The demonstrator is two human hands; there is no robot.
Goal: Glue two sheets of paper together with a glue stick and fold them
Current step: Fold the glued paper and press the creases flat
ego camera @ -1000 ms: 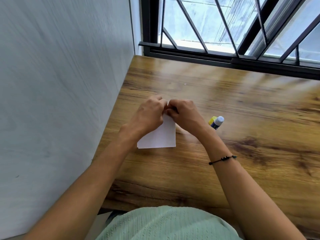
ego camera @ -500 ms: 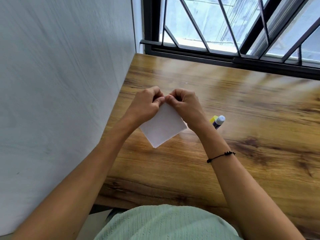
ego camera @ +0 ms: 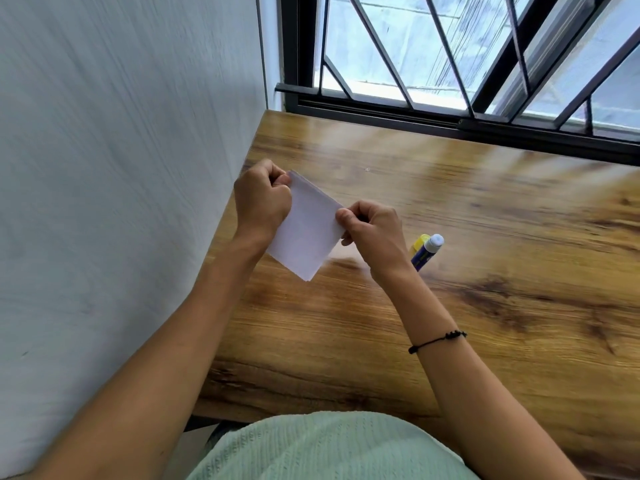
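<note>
A small folded white paper is held up above the wooden table, turned like a diamond with one corner pointing down. My left hand pinches its upper left corner. My right hand pinches its right corner between thumb and fingers. The glue stick, with a blue and yellow body and a white cap, lies on the table just right of my right wrist; part of it is hidden behind that wrist.
A pale wall runs close along the table's left edge. A window with dark metal bars stands behind the table's far edge. Bare wood stretches to the right of the glue stick.
The paper has been lifted off the table and rotated. My hands, together at its top edge before, have moved apart to opposite corners.
</note>
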